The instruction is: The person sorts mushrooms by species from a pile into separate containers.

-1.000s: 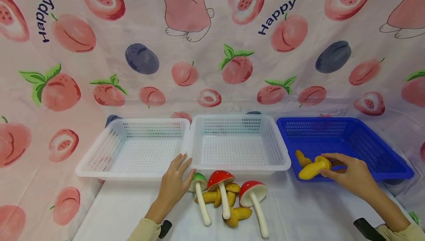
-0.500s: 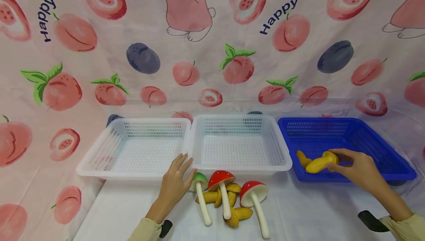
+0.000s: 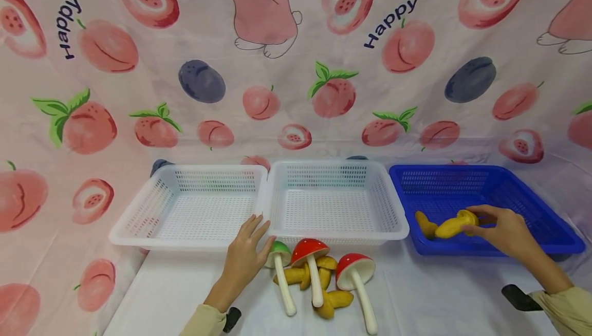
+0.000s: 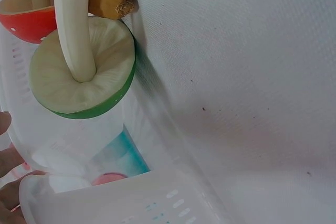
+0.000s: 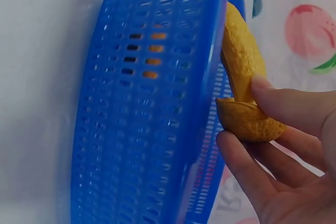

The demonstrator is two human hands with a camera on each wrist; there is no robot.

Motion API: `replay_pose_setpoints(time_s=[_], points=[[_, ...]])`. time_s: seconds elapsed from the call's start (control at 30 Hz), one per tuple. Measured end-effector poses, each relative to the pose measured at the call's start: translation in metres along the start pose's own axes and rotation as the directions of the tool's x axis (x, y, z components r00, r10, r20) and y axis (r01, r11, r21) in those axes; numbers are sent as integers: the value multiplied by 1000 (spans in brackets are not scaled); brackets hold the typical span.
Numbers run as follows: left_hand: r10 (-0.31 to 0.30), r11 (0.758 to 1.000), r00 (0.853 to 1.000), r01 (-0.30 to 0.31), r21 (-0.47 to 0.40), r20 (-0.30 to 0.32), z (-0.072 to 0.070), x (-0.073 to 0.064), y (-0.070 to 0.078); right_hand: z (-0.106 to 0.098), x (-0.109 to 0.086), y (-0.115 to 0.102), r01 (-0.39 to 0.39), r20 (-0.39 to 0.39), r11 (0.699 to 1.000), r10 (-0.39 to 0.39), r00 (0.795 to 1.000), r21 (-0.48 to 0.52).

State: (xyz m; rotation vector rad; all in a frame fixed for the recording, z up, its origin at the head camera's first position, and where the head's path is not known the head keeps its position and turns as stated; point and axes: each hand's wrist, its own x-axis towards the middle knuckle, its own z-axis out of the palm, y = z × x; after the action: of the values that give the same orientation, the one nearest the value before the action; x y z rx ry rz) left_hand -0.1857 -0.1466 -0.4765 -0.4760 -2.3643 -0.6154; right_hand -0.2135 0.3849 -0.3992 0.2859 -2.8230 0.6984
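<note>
Head view: right grip pinching the held yellow mushroom over the blue basket

The right grip [image 3: 504, 225] pinches the held yellow mushroom [image 3: 450, 227] at its cap end, thumb against the stem and fingers around the cap's edge. The flare of the cap probably makes this a secure place to hold – less likely to slide than the smooth stem. The stem points left over the near left part of the blue basket [image 3: 499, 248], just beside 1 other yellow mushroom [image 3: 425, 224] lying inside; whether the 2 touch is unclear.

The left grip [image 3: 246, 247] has its fingers spread at the near edges of the left white basket [image 3: 185, 246] and the middle white basket [image 3: 335, 236]. It holds nothing, and whether a fingertip rests on a rim I cannot tell; it seems parked out of the way.

All 3 baskets stand in a row along the far side of the counter [image 3: 425, 290], perhaps so the near side can carry the pile. There, the green-capped mushroom [image 3: 283, 284] and 2 red-capped mushrooms [image 3: 314, 279] lie with stems toward the near side – 2 of these stems crossing over the piled yellow mushrooms [image 3: 337, 299].
</note>
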Motion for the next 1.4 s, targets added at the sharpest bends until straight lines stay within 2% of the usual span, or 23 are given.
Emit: replay_pose_setpoints(time_s=[0.1, 0.37, 0.57, 0.77, 1.0, 1.4], points=[[8, 1000, 1000, -8, 4, -2, 1, 0, 0, 2, 2, 5, 1, 12, 1000, -1, 1000, -13], [25, 999, 1000, -24, 21, -17, 0, 1, -2, 7, 14, 13, -58, 107, 998, 56, 993, 15], [17, 1000, 1000, -17, 19, -12, 0, 1, -2, 12, 19, 23, -91, 165, 995, 84, 983, 32], [17, 1000, 1000, -17, 22, -12, 2, 0, -3, 17, 22, 31, -104, 202, 995, 100, 974, 9], [21, 1000, 1000, -20, 20, -10, 2, -1, -2, 23, 25, 38, -147, 218, 989, 147, 965, -16], [26, 999, 999, -26, 26, -19, 3, -1, -2, 27, 27, 42, -124, 196, 992, 125, 973, -15]])
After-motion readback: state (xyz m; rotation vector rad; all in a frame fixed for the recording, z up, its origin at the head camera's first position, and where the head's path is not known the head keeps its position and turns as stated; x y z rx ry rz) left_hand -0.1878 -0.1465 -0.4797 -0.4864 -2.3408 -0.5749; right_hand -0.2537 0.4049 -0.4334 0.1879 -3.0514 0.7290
